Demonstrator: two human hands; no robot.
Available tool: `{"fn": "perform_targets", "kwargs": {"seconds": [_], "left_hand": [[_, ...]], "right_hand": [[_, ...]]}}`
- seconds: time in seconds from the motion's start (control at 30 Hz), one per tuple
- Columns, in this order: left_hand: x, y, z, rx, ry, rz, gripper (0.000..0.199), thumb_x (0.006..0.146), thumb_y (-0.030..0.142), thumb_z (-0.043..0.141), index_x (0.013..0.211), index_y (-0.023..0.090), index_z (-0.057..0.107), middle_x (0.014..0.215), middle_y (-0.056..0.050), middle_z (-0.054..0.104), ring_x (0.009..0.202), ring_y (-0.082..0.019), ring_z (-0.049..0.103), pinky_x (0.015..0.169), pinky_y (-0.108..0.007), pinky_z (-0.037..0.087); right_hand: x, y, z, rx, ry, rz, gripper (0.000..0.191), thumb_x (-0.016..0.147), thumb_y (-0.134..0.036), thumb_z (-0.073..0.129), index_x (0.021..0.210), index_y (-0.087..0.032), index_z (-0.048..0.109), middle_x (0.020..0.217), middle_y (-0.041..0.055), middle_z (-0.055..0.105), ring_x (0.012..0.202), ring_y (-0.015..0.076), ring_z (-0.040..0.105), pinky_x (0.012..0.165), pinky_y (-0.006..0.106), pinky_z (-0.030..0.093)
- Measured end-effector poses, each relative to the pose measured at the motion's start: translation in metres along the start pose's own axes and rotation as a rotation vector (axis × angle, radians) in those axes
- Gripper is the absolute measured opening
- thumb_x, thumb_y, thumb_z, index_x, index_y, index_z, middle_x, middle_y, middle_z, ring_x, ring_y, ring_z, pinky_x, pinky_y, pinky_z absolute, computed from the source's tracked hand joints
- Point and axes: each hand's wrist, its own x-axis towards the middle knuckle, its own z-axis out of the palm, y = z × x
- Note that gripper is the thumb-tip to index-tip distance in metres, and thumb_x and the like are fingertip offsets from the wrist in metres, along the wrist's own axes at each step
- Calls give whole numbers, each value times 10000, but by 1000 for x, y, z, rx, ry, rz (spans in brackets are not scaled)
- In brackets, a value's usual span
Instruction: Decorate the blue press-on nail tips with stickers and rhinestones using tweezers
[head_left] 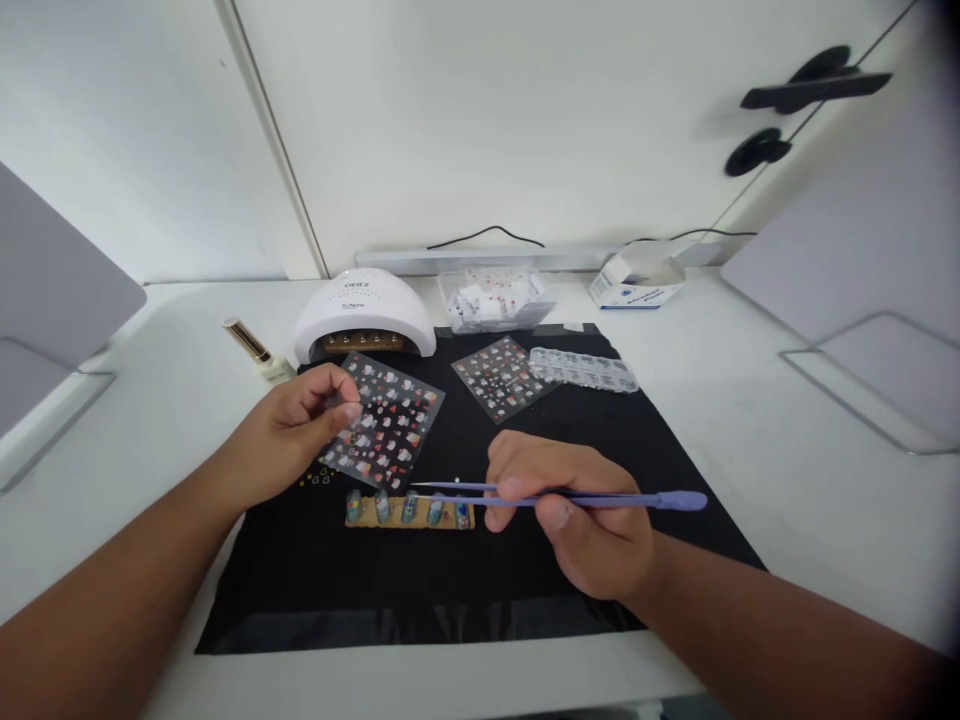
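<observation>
Between the thumb and fingers of my left hand (300,425) is the upper left edge of a clear nail sticker sheet (394,420), printed with small white, red and orange figures. It is tilted above the black mat. My right hand (574,505) grips purple tweezers (622,498), their tips pointing left and slightly apart near the sheet's lower edge. Whether anything tiny is in the tips I cannot tell. Just below them lies a tan strip (397,514) carrying several decorated false nails (409,507) in a row.
A white nail lamp (364,310) stands behind, with more nails inside. A polish bottle (259,350) is left of it. Behind the black mat (525,590) are a clear box (495,300) and a white carton (637,275). Another sticker sheet (502,380) and a rhinestone case (583,370) lie right.
</observation>
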Motion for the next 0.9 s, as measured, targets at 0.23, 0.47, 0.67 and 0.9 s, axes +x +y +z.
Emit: {"fn": "perform_targets", "kwargs": {"seconds": [0.23, 0.47, 0.67, 0.9], "left_hand": [[10, -10, -2, 380, 227, 179, 150, 863, 311, 578, 975, 211, 586, 1271, -66, 551, 1249, -266, 454, 1084, -454, 332], [3, -2, -1, 154, 156, 142, 120, 883, 316, 585, 957, 222, 579, 1271, -48, 546, 1245, -249, 478, 1097, -444, 332], [-12, 13, 3, -220, 5, 116, 72, 890, 282, 609, 942, 238, 632, 1249, -34, 573, 1167, -202, 537, 988, -300, 457], [-19, 20, 6, -303, -133, 114, 68, 897, 281, 607, 950, 248, 633, 1261, -34, 555, 1129, -185, 546, 956, -269, 476]], "right_hand": [[2, -3, 1, -14, -17, -43, 216, 920, -226, 538, 1052, -167, 698, 716, 73, 702, 673, 171, 615, 621, 338, 490], [0, -1, 0, -18, -3, -33, 215, 919, -231, 553, 1087, -186, 678, 732, 62, 700, 670, 161, 620, 630, 333, 496], [-1, -1, -4, -41, -17, 32, 194, 904, -226, 596, 1081, -190, 666, 756, 54, 708, 679, 154, 664, 619, 311, 534], [4, -6, -3, -111, -11, 70, 208, 877, -187, 643, 1082, -199, 678, 802, 62, 766, 705, 163, 722, 618, 295, 588]]}}
